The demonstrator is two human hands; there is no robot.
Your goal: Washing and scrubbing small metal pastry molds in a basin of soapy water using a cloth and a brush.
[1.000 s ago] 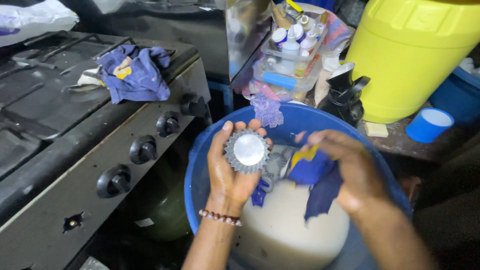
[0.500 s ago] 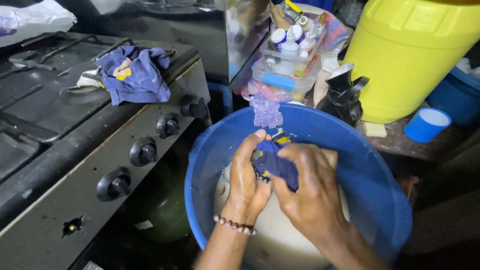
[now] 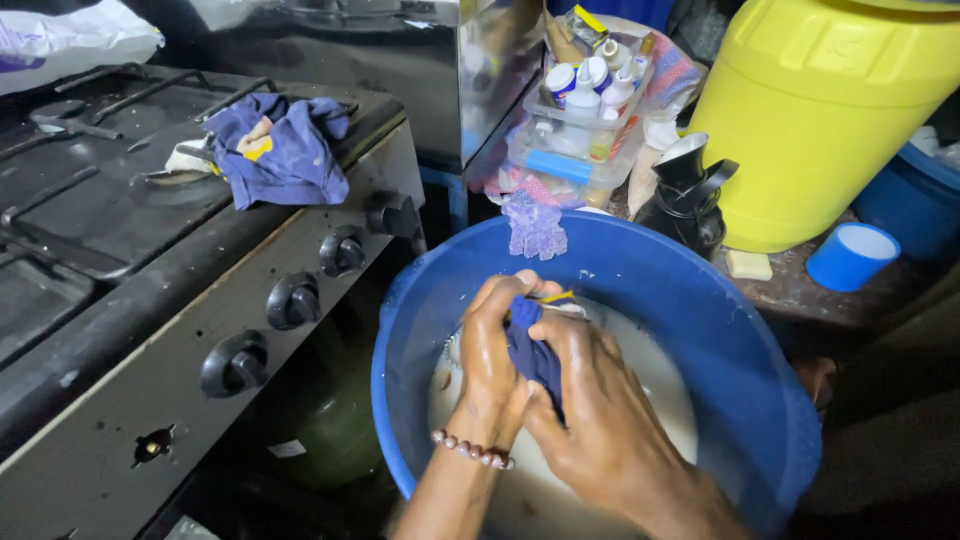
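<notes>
The left hand [image 3: 492,352] and the right hand [image 3: 590,405] are pressed together over a blue basin [image 3: 720,340], both closed around a dark blue cloth [image 3: 532,352] that is bunched between the palms above the milky, soapy water [image 3: 660,375]; a bead bracelet [image 3: 470,448] is worn on the left wrist. Whether anything is wrapped inside the cloth cannot be told. To the left, a dark gas stove [image 3: 120,330] is seen, with a row of black knobs [image 3: 292,299] along its front edge, and a second blue cloth [image 3: 285,150] with a yellow patch is draped over the stove top. At the upper right, a large yellow drum [image 3: 830,110] is stood on a worn desk [image 3: 790,290], and a blue tub [image 3: 915,205] is partly seen beside it. Behind the basin, a clear plastic box [image 3: 575,150] filled with small bottles and tubes is placed. Just in front of the drum, a black funnel-topped pot [image 3: 688,195] is set, and a small blue cup [image 3: 852,255] is laid near the drum's base. A purple scrap [image 3: 533,225] is hung over the far rim of the basin.
</notes>
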